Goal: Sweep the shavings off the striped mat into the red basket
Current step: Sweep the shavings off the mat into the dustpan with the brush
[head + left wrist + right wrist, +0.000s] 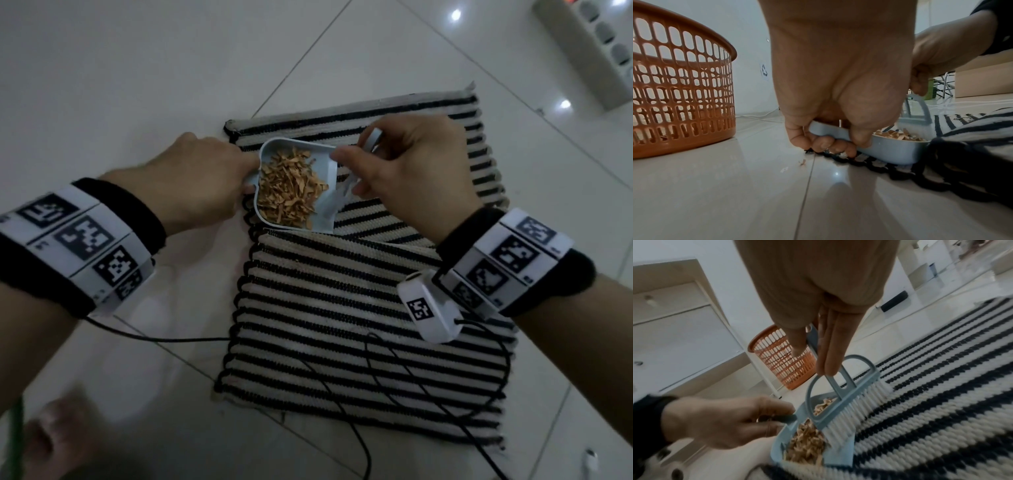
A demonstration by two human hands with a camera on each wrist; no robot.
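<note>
The black-and-white striped mat (342,308) lies on the tiled floor, its near part folded over. At its left edge sits a pale blue dustpan (329,209) heaped with tan shavings (291,188). My left hand (246,171) grips the dustpan's handle, fingers curled under it (828,142). My right hand (346,171) pinches the handle of a small blue brush (840,410); its white bristles rest at the pan's mouth. The red basket (680,91) stands on the floor to the left, apart from the pan, and shows behind the brush (781,360).
A couple of stray shavings (802,161) lie on the tile beside the mat's edge. A black cable (376,359) loops across the mat. A white power strip (589,48) lies at the far right. White drawers (674,321) stand behind the basket.
</note>
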